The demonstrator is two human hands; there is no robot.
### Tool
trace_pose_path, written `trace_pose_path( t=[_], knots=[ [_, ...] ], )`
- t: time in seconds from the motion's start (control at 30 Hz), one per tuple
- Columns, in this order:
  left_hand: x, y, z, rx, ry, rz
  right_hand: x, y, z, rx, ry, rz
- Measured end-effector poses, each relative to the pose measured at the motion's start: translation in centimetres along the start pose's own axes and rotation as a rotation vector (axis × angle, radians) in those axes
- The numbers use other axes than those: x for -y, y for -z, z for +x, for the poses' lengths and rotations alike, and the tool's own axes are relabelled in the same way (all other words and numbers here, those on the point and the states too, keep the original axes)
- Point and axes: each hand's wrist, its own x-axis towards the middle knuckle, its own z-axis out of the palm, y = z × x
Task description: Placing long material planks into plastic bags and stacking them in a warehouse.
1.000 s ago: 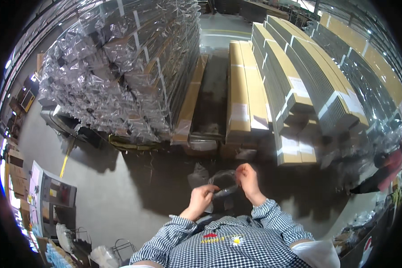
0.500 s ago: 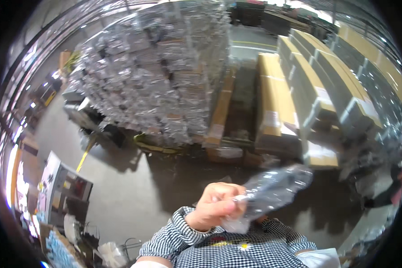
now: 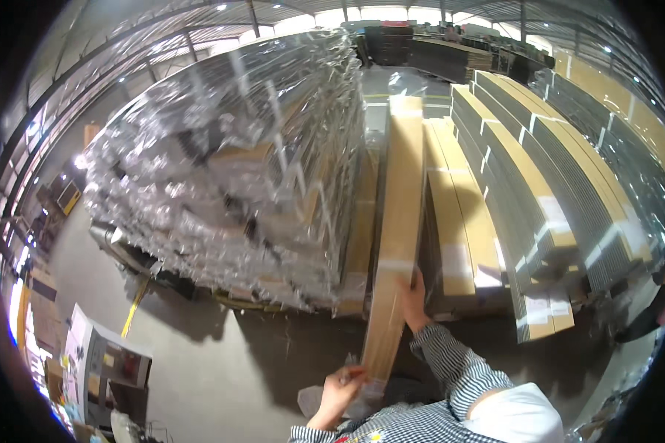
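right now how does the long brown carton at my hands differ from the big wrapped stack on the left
Size: the long brown carton is one narrow length; the wrapped stack is a bulky, many-layered block.
Look: the carton shows a mostly smooth brown face, while the stack is covered in shiny, crinkled plastic.
Contact: the right hand is at the carton's side; neither hand touches the stack.
Shared: both show pale bands.

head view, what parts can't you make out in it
Head view:
Underside of the long cardboard: hidden by its top face.
Grip of the left hand: too small and blurred.
Fingertips of the right hand: blurred against the cardboard.
Person at far right: cut off by the picture's edge.
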Motion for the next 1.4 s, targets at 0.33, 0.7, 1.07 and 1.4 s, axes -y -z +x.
trace_pose_path(
  t=[0.33, 0.7, 1.07, 1.4],
  knots=[
    [-4.3, -0.6, 9.2, -0.318, -0.158, 0.085, -11.9, -8.6, 23.8, 0.043, -0.417, -0.279],
    [-4.5, -0.3, 11.6, -0.142, -0.361, 0.307, 13.1, 2.2, 5.9, -0.104, 0.263, -1.287],
    [-7.1, -4.8, 1.3, -0.134, -0.658, -0.168, 10.4, 7.9, 0.1, -0.174, 0.13, -1.656],
    [-5.4, -4.9, -5.0, -0.045, -0.745, -0.289, 19.0, 5.2, -22.7, 0.147, 0.366, -0.821]
  ],
)
